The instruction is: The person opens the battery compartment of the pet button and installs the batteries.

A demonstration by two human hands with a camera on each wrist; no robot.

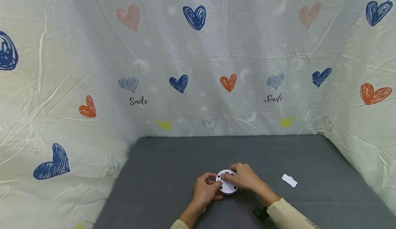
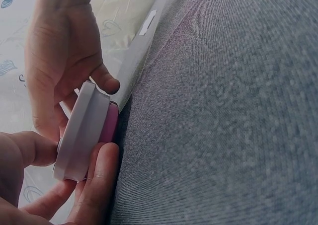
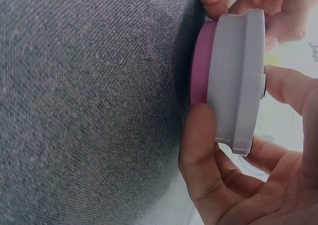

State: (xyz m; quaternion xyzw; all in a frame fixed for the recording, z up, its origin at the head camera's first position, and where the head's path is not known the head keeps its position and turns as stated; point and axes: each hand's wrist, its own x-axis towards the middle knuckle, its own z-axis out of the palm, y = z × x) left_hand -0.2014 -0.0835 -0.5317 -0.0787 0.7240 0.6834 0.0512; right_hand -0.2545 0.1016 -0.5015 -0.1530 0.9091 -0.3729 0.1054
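Observation:
A round white device (image 1: 228, 187) lies between both hands with its dotted, black-footed face up. A narrow recessed slot (image 1: 227, 173), probably a battery compartment, shows near its far edge; its contents are too small to tell. Its underside is pink, seen in the left wrist view as a pink base (image 2: 110, 123). My left hand (image 1: 205, 192) grips the left edge, thumb on top and fingers beneath. The right hand (image 1: 246, 177) holds the far right side, its thumb over the slot. In the right wrist view the device's rim (image 3: 233, 81) stands between the fingers, close to the cloth.
A small white rectangular cover with a tab (image 1: 289, 181) lies on the grey cloth-topped table (image 1: 173, 163) to the right. A black object (image 1: 261, 213) is at the right wrist. Heart-printed curtains (image 1: 204, 105) enclose the back and sides.

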